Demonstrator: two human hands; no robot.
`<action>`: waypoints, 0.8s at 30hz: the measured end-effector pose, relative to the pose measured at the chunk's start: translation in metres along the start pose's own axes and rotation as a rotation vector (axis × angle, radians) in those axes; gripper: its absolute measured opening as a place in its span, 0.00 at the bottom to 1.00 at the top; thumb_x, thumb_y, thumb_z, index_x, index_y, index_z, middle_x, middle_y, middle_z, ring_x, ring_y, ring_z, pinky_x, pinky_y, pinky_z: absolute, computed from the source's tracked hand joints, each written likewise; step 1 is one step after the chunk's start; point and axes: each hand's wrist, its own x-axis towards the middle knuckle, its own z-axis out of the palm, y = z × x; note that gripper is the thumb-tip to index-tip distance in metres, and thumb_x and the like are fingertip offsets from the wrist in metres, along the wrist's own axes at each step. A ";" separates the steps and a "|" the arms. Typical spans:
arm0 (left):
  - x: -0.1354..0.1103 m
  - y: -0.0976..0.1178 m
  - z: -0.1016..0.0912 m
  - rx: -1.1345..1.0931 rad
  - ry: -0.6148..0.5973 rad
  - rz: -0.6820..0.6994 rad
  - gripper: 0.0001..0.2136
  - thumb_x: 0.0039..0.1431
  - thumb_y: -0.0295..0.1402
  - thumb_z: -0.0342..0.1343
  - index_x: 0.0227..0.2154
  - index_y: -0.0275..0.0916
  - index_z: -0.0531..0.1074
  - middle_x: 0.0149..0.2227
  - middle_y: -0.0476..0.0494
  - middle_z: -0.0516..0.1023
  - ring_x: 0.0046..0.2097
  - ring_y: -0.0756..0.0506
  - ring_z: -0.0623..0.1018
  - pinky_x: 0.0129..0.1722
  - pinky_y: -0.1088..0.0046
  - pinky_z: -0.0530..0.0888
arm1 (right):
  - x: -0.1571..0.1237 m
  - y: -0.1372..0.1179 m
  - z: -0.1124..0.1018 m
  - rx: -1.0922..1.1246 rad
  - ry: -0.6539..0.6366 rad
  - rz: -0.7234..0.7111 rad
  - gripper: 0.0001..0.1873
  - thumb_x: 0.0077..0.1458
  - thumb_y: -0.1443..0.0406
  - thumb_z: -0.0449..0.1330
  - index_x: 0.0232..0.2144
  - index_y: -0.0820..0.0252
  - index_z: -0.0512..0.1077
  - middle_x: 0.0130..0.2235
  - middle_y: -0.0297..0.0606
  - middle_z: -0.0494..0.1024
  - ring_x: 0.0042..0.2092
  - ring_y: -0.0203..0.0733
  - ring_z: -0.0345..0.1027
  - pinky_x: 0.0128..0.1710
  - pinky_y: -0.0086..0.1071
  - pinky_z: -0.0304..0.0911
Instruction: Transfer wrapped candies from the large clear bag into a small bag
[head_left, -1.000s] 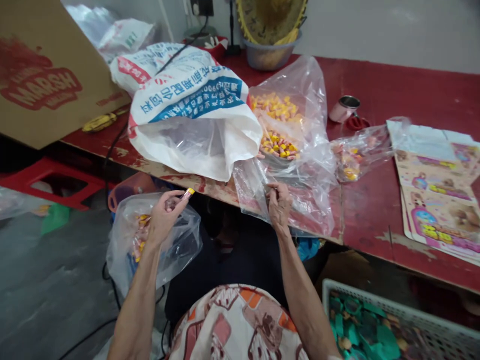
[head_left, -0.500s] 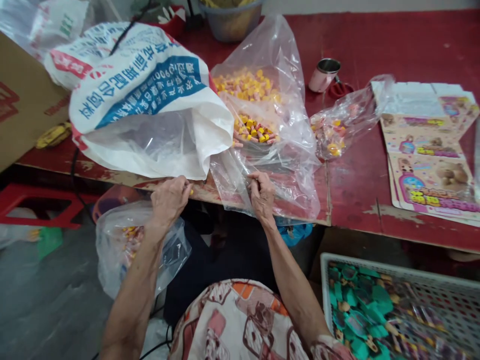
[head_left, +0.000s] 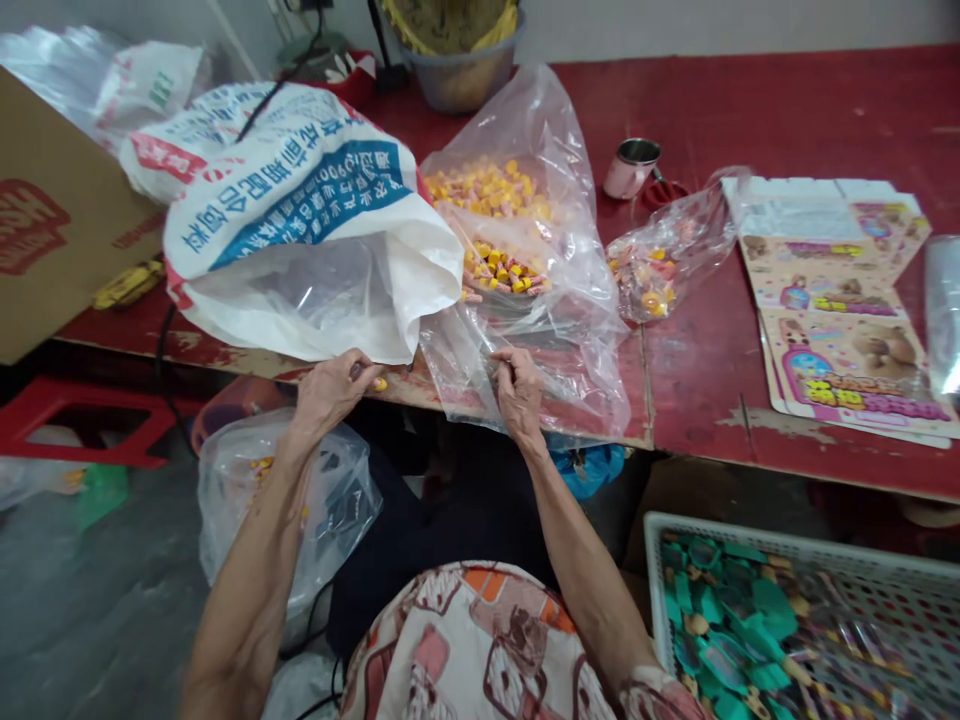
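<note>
My left hand [head_left: 330, 390] is closed on a small pink and yellow piece [head_left: 377, 383] at the front edge of the red table [head_left: 750, 330], just under the white printed sack [head_left: 300, 220]. My right hand [head_left: 516, 388] pinches the front edge of a large clear plastic bag [head_left: 540, 330]. That bag holds a heap of small pink and yellow pieces [head_left: 499, 270]. Under my left arm hangs another clear bag [head_left: 315, 500] with a few of the same pieces inside.
A smaller clear bag with pieces [head_left: 660, 265] lies to the right, beside a metal cup [head_left: 630, 165] and flat printed cartons [head_left: 840, 300]. A cardboard box [head_left: 52, 230] stands at left. A white basket of green items [head_left: 787, 620] sits at lower right. A red stool [head_left: 75, 420] stands below.
My left hand rose from above the hanging bag to the table edge with the small piece still in it. My right hand stayed on the large bag's edge. The view shifted slightly.
</note>
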 end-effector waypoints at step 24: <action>-0.023 0.031 -0.007 0.143 0.120 0.005 0.15 0.76 0.45 0.53 0.49 0.44 0.80 0.45 0.40 0.85 0.48 0.37 0.83 0.42 0.67 0.71 | -0.002 0.001 0.001 -0.018 0.014 0.003 0.12 0.66 0.65 0.51 0.42 0.55 0.75 0.42 0.37 0.78 0.39 0.43 0.72 0.46 0.38 0.68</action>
